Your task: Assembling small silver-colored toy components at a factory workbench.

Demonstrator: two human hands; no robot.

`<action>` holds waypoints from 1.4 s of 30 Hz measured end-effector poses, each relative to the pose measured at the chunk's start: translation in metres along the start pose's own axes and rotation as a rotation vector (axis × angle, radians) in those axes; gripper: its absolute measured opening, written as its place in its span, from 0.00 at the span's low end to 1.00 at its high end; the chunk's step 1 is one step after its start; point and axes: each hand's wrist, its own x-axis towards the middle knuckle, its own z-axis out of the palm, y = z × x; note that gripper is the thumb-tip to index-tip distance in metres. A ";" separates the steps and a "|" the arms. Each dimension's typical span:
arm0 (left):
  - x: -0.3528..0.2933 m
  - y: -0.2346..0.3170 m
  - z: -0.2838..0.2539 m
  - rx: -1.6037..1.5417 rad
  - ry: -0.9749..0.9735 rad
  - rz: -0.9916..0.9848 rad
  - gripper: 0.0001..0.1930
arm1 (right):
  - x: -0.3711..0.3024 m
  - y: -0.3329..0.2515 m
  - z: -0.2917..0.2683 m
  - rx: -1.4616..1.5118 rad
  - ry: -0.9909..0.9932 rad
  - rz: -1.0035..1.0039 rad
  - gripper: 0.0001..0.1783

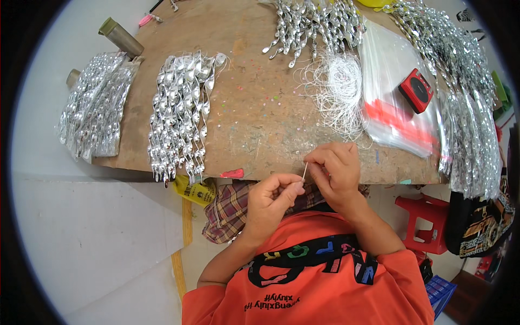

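Observation:
Just past the table's near edge, my left hand [273, 199] pinches the lower end of a short, thin white string [305, 171] between thumb and fingertips. The string's upper end meets the curled fingers of my right hand [337, 172], which is closed on it at the table edge. Beyond my right hand lies a loose tangled bundle of white string [341, 89]. Left of my hands, a bunch of twisted silver foil spirals [181, 108] rests on the table, its lower tips reaching the front edge.
Bagged silver spirals [97, 103] and a metal tube [120, 37] are at the left. More spirals [317, 24] lie at the back. Clear plastic bags [387, 70] hold up a red-and-black device [416, 90]; silver strands [468, 135] hang at right. A red stool [425, 222] stands below.

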 end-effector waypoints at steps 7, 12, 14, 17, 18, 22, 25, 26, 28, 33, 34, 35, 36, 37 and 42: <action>0.004 0.001 0.004 0.034 0.059 0.071 0.07 | -0.004 -0.012 0.001 0.794 -0.077 0.508 0.03; 0.006 -0.003 0.001 -0.109 0.060 0.054 0.08 | -0.001 -0.013 -0.003 1.229 -0.223 0.820 0.04; 0.007 -0.006 0.000 -0.197 0.057 0.043 0.08 | -0.002 -0.012 -0.002 1.245 -0.236 0.834 0.04; 0.007 -0.004 0.000 -0.194 0.063 0.034 0.08 | -0.004 -0.010 0.001 1.254 -0.248 0.838 0.04; 0.007 -0.004 0.000 -0.194 0.064 0.034 0.08 | -0.005 -0.010 0.001 1.247 -0.248 0.827 0.04; 0.007 -0.006 0.001 -0.206 0.067 0.024 0.08 | -0.006 -0.009 0.002 1.231 -0.244 0.818 0.04; 0.007 -0.008 0.001 -0.219 0.075 0.027 0.08 | -0.010 -0.006 0.005 1.156 -0.242 0.748 0.04; 0.007 -0.008 0.001 -0.223 0.082 0.029 0.08 | -0.011 -0.005 0.005 1.041 -0.263 0.682 0.04; 0.007 -0.007 0.001 -0.226 0.086 0.027 0.08 | -0.012 -0.004 0.005 0.925 -0.283 0.617 0.05; 0.007 -0.006 0.000 -0.172 0.098 0.034 0.06 | -0.014 -0.007 0.002 0.950 -0.340 0.697 0.05; 0.006 -0.006 0.000 -0.111 0.105 0.045 0.06 | -0.013 -0.008 0.002 0.950 -0.341 0.697 0.05; 0.006 -0.006 -0.001 -0.050 0.112 0.055 0.05 | -0.012 -0.008 0.001 0.889 -0.305 0.635 0.04; 0.006 -0.008 -0.002 -0.050 0.113 0.055 0.05 | -0.011 -0.008 0.001 0.828 -0.269 0.573 0.04; 0.007 -0.013 -0.003 0.074 0.126 0.143 0.05 | -0.009 -0.009 0.000 0.828 -0.270 0.573 0.04; 0.007 -0.003 0.002 0.496 0.164 0.408 0.05 | 0.001 -0.013 0.002 0.229 -0.112 0.072 0.07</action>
